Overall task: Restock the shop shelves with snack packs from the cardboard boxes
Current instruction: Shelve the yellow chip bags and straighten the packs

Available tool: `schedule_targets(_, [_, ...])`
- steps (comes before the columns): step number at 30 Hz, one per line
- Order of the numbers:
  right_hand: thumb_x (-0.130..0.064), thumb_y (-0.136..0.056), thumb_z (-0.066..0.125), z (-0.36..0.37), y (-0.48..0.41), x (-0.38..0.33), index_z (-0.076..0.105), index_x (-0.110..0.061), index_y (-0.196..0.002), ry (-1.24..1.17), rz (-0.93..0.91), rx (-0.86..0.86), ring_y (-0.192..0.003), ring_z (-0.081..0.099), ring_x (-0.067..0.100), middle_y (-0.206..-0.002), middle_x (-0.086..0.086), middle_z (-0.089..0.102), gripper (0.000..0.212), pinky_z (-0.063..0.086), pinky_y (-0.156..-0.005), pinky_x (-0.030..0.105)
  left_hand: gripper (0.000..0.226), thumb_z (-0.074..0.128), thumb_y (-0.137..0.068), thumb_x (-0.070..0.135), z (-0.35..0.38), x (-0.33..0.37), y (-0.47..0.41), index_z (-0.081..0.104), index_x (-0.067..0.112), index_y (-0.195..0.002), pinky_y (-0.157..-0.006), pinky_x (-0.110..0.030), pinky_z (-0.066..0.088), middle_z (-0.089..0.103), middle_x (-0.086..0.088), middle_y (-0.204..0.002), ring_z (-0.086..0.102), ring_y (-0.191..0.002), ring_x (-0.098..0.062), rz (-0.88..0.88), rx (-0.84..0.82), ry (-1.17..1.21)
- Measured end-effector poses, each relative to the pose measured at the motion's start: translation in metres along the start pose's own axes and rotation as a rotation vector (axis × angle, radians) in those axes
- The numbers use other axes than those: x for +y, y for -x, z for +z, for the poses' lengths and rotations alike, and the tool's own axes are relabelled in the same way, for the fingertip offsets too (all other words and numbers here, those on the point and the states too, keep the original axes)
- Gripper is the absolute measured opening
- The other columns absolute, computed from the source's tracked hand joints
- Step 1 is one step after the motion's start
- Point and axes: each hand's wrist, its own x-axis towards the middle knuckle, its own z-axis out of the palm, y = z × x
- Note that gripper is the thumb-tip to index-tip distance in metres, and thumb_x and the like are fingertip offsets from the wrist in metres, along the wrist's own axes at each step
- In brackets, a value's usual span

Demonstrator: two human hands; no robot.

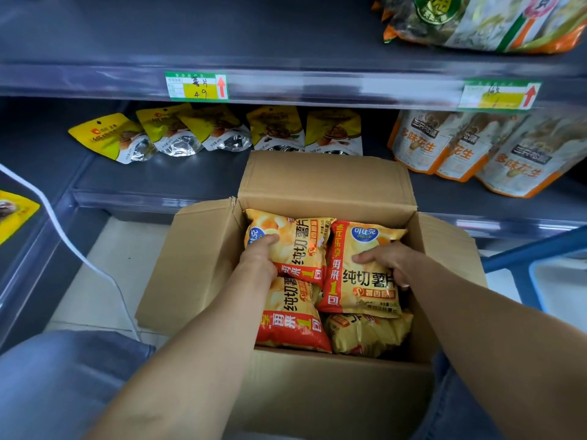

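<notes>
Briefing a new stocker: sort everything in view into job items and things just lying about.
Job: cardboard box; left chip pack, held by left hand; right chip pack, held by right hand; upper shelf.
Lying about: yellow pouches; peanut bags; white cable; blue frame.

Chip bags (362, 271) in box (203, 265) before shelf (165, 182)

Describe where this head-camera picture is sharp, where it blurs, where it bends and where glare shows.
Head view: the left chip pack and right chip pack, gripped by the left hand and right hand, are sharp; head view: the bags top right and right price label blur; head view: shelf edge bows; foil on yellow pouches glints.
</notes>
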Motion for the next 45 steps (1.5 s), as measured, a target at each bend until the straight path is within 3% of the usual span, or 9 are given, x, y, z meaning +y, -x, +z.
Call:
schedule_targets(6, [-0.003,-0.060,0.087,0.004,-0.001,0.001,0.029,-0.014,-0.139,-0.060,-0.064,0.119,-0.074,0.071,0.032,-0.106,0.018,0.067,0.099,0.058,-0.058,0.043,0.090,0.092,-0.028,0.049,0.001,-0.019,-0.045,0.059,0.022,-0.108,-0.079,-0.045,0.054,0.069,-0.011,-0.094,0.067,-0.080,-0.031,-0.018,0.101,-0.001])
schedule_targets(12, [-0.008,-0.052,0.091,0.001,-0.001,0.006,0.039,-0.012,-0.131,-0.036,-0.071,0.129,-0.077,0.072,0.033,-0.101,0.017,0.069,0.095,0.058,-0.072,0.053,0.052,0.069,-0.077,0.050,-0.002,-0.030,-0.018,0.055,0.014,-0.111,-0.068,-0.035,0.052,0.064,-0.006,-0.092,0.063,-0.077,-0.024,0.101,-0.061,-0.016])
schedule_targets(16, [-0.008,-0.052,0.091,-0.003,0.003,0.009,0.046,-0.010,-0.127,-0.040,-0.064,0.121,-0.074,0.073,0.032,-0.097,0.017,0.072,0.087,0.059,-0.061,0.048,0.095,0.086,-0.017,0.058,-0.004,-0.030,-0.030,0.059,0.017,-0.099,-0.084,-0.049,0.052,0.069,-0.009,-0.097,0.067,-0.086,-0.031,0.019,0.194,0.094])
schedule_targets(20, [-0.005,-0.059,0.087,-0.005,0.016,0.008,0.055,-0.005,-0.118,-0.044,-0.110,0.138,-0.071,0.072,0.030,-0.094,0.017,0.073,0.067,0.057,-0.053,0.036,0.084,0.088,-0.056,0.034,-0.004,-0.023,0.009,0.047,0.014,-0.126,-0.083,-0.047,0.053,0.060,-0.011,-0.117,0.062,-0.103,-0.031,0.052,0.190,0.166])
schedule_targets(25, [-0.005,-0.065,0.084,-0.004,0.022,0.008,0.058,-0.004,-0.113,-0.030,-0.146,0.162,-0.071,0.071,0.029,-0.092,0.016,0.072,0.055,0.053,-0.049,0.030,0.091,0.089,-0.054,0.034,-0.006,-0.022,0.002,0.039,0.021,-0.130,-0.087,-0.049,0.051,0.059,-0.010,-0.116,0.062,-0.097,-0.030,0.059,0.131,0.246])
schedule_targets(30, [0.000,-0.071,0.079,-0.004,0.023,0.010,0.054,-0.010,-0.088,-0.029,-0.182,0.231,-0.078,0.068,0.031,-0.094,0.015,0.069,0.032,0.056,-0.069,0.041,0.095,0.090,-0.055,0.035,-0.010,-0.029,0.013,0.033,0.022,-0.130,-0.093,-0.052,0.049,0.054,-0.013,-0.123,0.060,-0.105,-0.032,0.073,0.192,0.300])
schedule_targets(36, [-0.004,-0.080,0.069,0.004,0.025,0.008,0.063,0.002,-0.112,0.077,-0.316,0.293,-0.109,0.063,0.036,-0.116,0.022,0.066,0.033,0.052,-0.094,0.044,0.084,0.084,-0.067,0.023,-0.009,-0.024,0.032,0.028,0.017,-0.129,-0.087,-0.042,0.049,0.051,-0.007,-0.117,0.059,-0.103,-0.029,0.274,0.183,0.265])
schedule_targets(39, [-0.012,-0.084,0.065,0.018,0.035,-0.004,0.067,-0.011,-0.088,0.137,-0.429,0.387,-0.094,0.065,0.031,-0.095,0.012,0.069,0.004,0.056,-0.083,0.040,0.080,0.083,-0.067,0.017,-0.005,-0.020,0.043,0.031,0.015,-0.126,-0.084,-0.039,0.049,0.053,-0.005,-0.115,0.060,-0.096,-0.026,0.472,0.165,0.223])
schedule_targets(45, [-0.008,-0.082,0.055,0.030,0.075,-0.056,0.040,-0.017,-0.055,0.662,-0.676,0.448,-0.065,0.046,0.022,-0.063,-0.001,0.045,0.032,0.027,-0.045,0.024,0.064,0.079,-0.066,0.017,0.000,0.009,0.074,0.031,0.019,-0.109,-0.081,-0.034,0.051,0.055,-0.001,-0.101,0.060,-0.090,-0.025,0.836,0.112,-0.115])
